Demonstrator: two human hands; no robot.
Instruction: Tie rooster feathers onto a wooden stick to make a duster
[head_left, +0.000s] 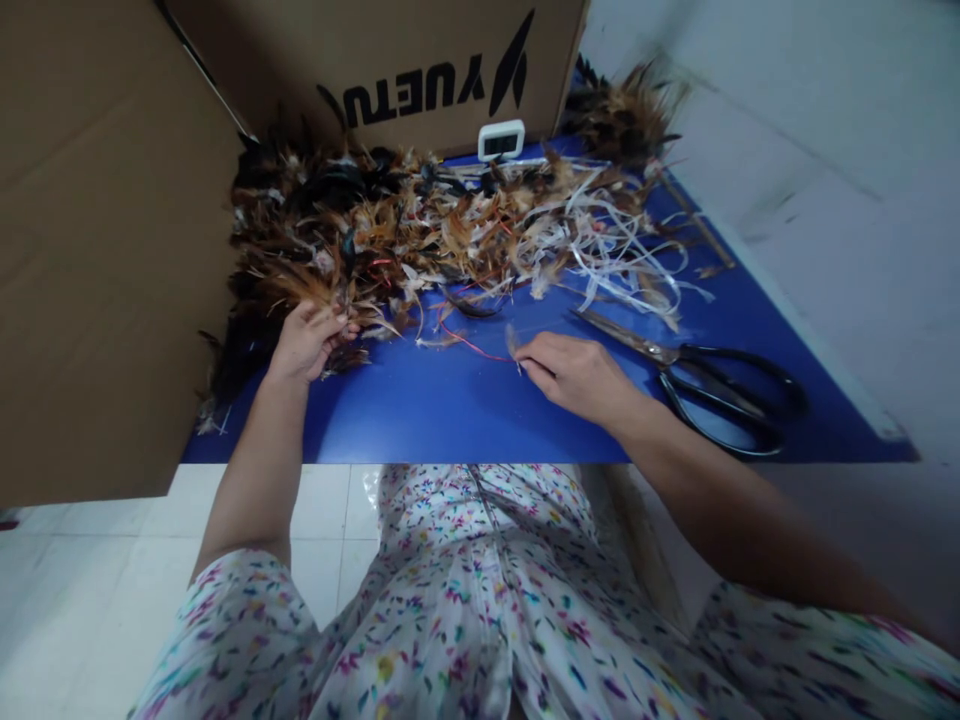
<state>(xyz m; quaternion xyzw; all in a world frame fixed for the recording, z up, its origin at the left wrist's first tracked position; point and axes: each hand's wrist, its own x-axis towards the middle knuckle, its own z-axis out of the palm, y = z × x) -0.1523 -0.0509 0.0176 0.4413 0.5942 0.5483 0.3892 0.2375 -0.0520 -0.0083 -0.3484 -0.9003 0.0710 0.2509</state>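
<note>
A long heap of brown and black feathers (442, 225) lies across the blue table. At its left front edge my left hand (306, 340) is closed, pinching brown feathers (300, 280) between thumb and fingers. My right hand (574, 372) is closed over the bare front part of the table. From its fingertips a small pale feather (512, 342) sticks up. A thin red string (472, 347) runs from the heap towards those fingertips; whether they grip it I cannot tell.
Black-handled scissors (667, 360) lie right of my right hand. White ribbons (622, 250) tangle over the heap's right end. A small white display device (501, 141) stands before a cardboard box (420, 60). Another cardboard panel (97, 250) borders the left; more feathers (626, 115) lie at back right.
</note>
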